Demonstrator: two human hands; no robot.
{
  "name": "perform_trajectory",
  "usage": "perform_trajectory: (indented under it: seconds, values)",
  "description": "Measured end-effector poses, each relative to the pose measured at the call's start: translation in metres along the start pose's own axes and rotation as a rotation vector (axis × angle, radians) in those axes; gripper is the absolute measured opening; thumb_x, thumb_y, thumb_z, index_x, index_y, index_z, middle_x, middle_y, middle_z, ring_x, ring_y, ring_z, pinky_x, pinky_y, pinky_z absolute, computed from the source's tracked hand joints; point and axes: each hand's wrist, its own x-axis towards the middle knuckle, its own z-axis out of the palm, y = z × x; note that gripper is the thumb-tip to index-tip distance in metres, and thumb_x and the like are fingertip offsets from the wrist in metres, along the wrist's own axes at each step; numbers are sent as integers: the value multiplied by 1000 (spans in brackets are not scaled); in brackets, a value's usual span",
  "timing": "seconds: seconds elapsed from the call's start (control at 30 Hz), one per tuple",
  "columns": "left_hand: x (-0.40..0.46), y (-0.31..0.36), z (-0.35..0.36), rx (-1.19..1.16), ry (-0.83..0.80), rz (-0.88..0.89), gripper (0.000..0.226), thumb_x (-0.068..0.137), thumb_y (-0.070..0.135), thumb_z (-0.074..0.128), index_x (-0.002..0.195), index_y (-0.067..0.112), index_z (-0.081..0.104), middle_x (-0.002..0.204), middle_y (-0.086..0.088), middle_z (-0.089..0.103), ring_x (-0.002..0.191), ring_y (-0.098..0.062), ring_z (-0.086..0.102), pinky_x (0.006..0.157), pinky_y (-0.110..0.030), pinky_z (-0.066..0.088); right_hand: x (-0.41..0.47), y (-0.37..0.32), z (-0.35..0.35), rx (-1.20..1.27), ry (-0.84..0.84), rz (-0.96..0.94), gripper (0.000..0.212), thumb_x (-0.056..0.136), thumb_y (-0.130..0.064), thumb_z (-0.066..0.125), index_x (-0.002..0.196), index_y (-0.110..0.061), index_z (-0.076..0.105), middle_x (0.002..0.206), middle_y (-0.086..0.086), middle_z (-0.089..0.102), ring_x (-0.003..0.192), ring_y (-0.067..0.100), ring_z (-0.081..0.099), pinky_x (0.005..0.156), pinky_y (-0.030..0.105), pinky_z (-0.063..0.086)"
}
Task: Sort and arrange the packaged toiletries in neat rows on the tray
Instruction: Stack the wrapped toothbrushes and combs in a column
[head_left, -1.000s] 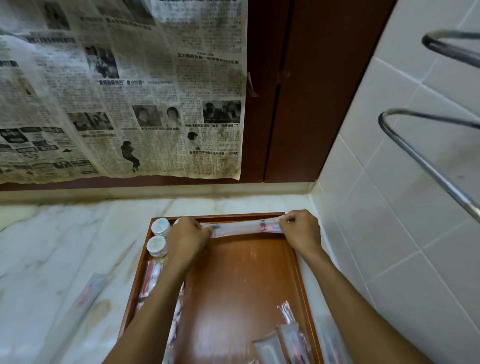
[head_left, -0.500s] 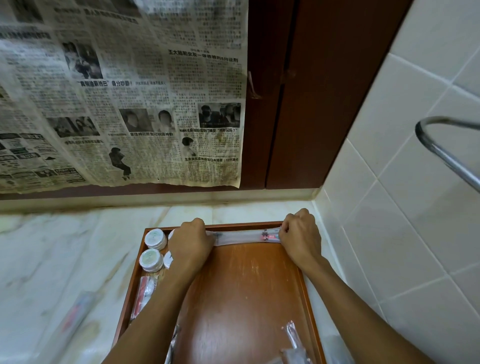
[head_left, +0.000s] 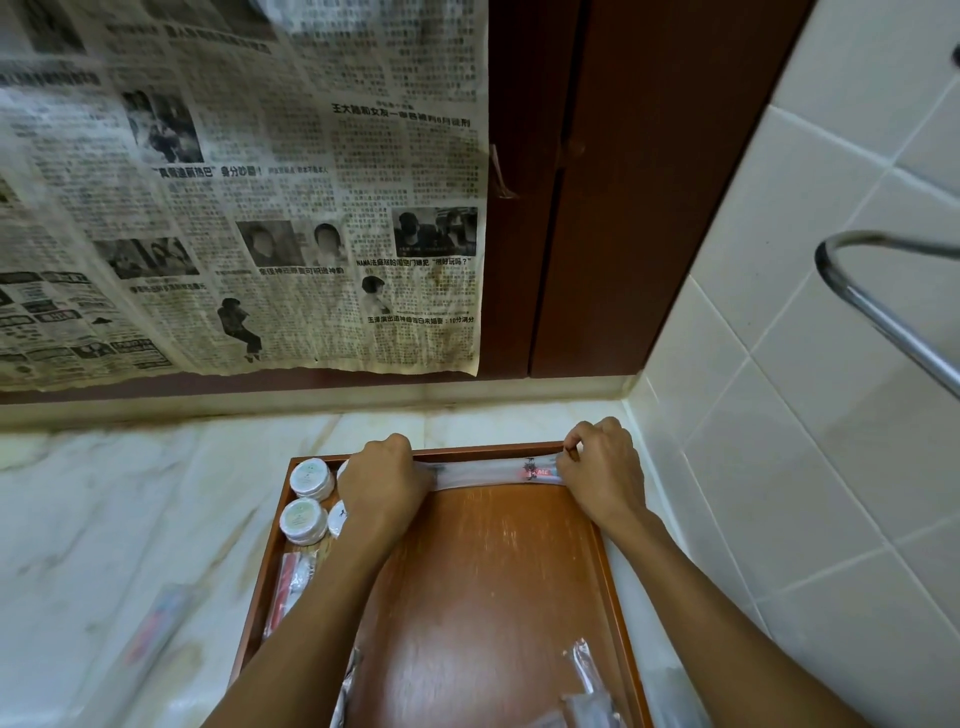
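A brown wooden tray (head_left: 613, 587) lies on the marble counter. A long clear packet (head_left: 488, 474) with a red label lies across the tray's far edge. My left hand (head_left: 387, 480) grips its left end with curled fingers. My right hand (head_left: 600, 470) pinches its right end. At the tray's far left stand round white-lidded jars (head_left: 310, 478), one (head_left: 303, 519) nearer. Below them lies a red and white packet (head_left: 288, 584). More clear packets (head_left: 587, 691) lie at the tray's near right corner.
The marble counter (head_left: 130, 519) runs left of the tray, with a blurred clear packet (head_left: 150, 629) on it. A tiled wall (head_left: 779, 415) and a chrome rail (head_left: 883, 312) stand to the right. Newspaper (head_left: 234, 197) and brown wooden panels (head_left: 597, 208) fill the back.
Both hands have moved the long clear packet a little farther, up against the tray's far rim. The camera has tilted down and closer.
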Motion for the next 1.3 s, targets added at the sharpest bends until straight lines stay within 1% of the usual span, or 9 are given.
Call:
perform_trajectory:
  seconds: [0.13,0.3,0.37,0.6,0.77,1.07,1.17,1.23,1.3]
  values:
    - [-5,-1,-3,-46,23,-1,35,77,26,59,58,14,32,56,0,39,56,-23,46,47,-27,24,0,-1,-3,53,36,2,22,89,-30,62,107,-18,64,113,6,57,100,16,52,75,25,48]
    - [-17,-5,-11,-85,42,34,23,82,33,57,71,12,58,69,-4,61,65,-23,57,55,-29,45,-10,-5,-10,133,50,-37,18,89,-25,61,104,-16,65,109,6,60,95,16,55,75,28,52]
    - [-26,-6,-16,-100,54,54,23,84,31,56,79,13,67,74,-3,66,67,-21,59,55,-28,45,-19,-9,-15,180,39,-50,17,89,-23,61,103,-15,65,106,6,61,93,15,55,75,28,53]
    - [-80,-24,-31,-240,109,50,22,89,29,58,101,18,73,87,-5,73,75,-19,64,61,-29,53,-72,-26,-25,347,0,-92,20,91,-24,61,111,-19,65,109,-2,64,94,11,60,82,23,52]
    - [-131,-49,-46,-279,164,37,20,87,30,58,92,20,75,82,-3,73,78,-20,64,60,-25,40,-118,-44,-23,405,-122,-162,18,91,-23,59,109,-22,64,102,-6,66,85,5,60,76,18,51]
    - [-218,-138,-52,-332,248,-299,17,84,33,61,82,21,73,79,1,71,81,-22,64,62,-28,43,-202,-102,0,410,-419,-360,8,91,-27,59,96,-30,63,94,-12,63,81,4,59,76,29,55]
    - [-232,-184,-45,-220,295,-436,26,86,27,59,107,15,71,110,-9,67,106,-31,56,81,-40,49,-221,-127,8,410,-470,-466,9,88,-25,57,91,-25,65,87,-10,65,76,6,60,72,36,55]
    - [-237,-213,-40,-72,188,-530,39,90,30,56,124,11,59,125,-16,55,115,-37,44,88,-46,44,-231,-144,9,407,-502,-520,11,88,-22,57,92,-22,67,85,-9,66,75,6,60,71,34,55]
    - [-241,-233,-36,-11,48,-593,36,92,31,51,120,8,55,119,-18,52,111,-38,43,87,-45,43,-239,-160,9,387,-510,-578,11,88,-23,56,91,-20,67,85,-6,67,75,8,60,70,36,56]
